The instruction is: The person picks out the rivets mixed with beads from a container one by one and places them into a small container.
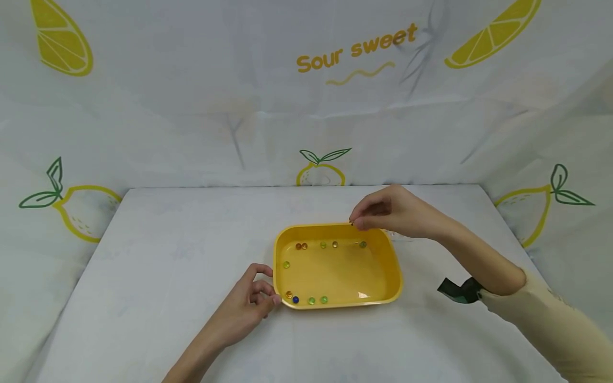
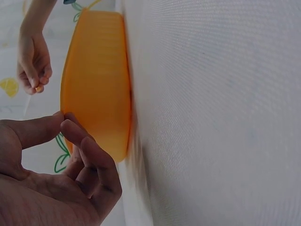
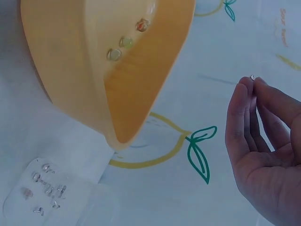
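A shallow yellow plastic tray (image 1: 335, 307) with rounded corners sits on the white-covered table. Several small glass marbles lie along its floor: a dark blue one (image 1: 295, 300), green ones such as this green marble (image 1: 324, 300), and amber ones including one amber marble (image 1: 298, 246). My left hand (image 1: 244, 308) grips the tray's left side, thumb and fingers at the rim. Over the tray's back right rim, my right hand (image 1: 395, 213) pinches a tiny amber, shiny piece (image 2: 39, 88) between thumb and fingertips; the fingers hide most of it.
A clear plastic container (image 3: 21, 205) with several small shiny pieces stands beside the tray, mostly hidden by my right hand in the head view. A dark green strap (image 1: 460, 291) hangs at my right sleeve. White lemon-print cloth (image 1: 191, 133) hangs behind the table.
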`<state>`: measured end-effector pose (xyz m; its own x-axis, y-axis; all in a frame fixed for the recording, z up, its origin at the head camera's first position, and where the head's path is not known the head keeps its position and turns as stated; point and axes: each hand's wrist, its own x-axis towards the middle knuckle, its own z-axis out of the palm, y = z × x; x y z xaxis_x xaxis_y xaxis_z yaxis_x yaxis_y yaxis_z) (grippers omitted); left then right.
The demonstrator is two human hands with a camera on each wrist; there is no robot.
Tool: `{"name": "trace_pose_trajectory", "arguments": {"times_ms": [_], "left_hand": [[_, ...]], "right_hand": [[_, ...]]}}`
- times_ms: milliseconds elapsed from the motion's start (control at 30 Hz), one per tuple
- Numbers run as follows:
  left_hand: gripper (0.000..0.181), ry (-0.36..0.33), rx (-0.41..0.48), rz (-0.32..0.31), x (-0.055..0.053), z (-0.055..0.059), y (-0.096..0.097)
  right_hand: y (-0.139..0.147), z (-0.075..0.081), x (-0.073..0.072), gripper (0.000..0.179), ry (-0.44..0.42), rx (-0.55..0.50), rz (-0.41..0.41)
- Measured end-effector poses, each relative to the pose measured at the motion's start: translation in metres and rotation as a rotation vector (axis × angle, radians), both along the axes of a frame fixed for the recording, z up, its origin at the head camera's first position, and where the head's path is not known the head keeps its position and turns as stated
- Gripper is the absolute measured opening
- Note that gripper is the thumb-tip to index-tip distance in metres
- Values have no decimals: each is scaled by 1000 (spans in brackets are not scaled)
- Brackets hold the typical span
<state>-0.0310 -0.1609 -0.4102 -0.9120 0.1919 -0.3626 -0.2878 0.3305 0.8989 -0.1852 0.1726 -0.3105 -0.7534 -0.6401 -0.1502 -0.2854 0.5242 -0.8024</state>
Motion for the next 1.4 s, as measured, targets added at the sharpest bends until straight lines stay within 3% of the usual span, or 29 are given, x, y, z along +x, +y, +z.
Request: {"name": "trace_pose_trajectory", "arguments": {"times_ms": [500,767,1100,1400], "left_hand": [[46,7,2,-1,1,0,0],[47,-7,-5,8,1,0,1],[47,-17,2,15,1,-2,1],[46,-8,5,12,0,-2,0]], "right_hand": [[48,-3,7,11,77,-9,-142],[72,-13,12,14,115,-27,-211],[97,-34,2,23,158,25,-324],[100,-50,-8,17,279,106,-327]]}}
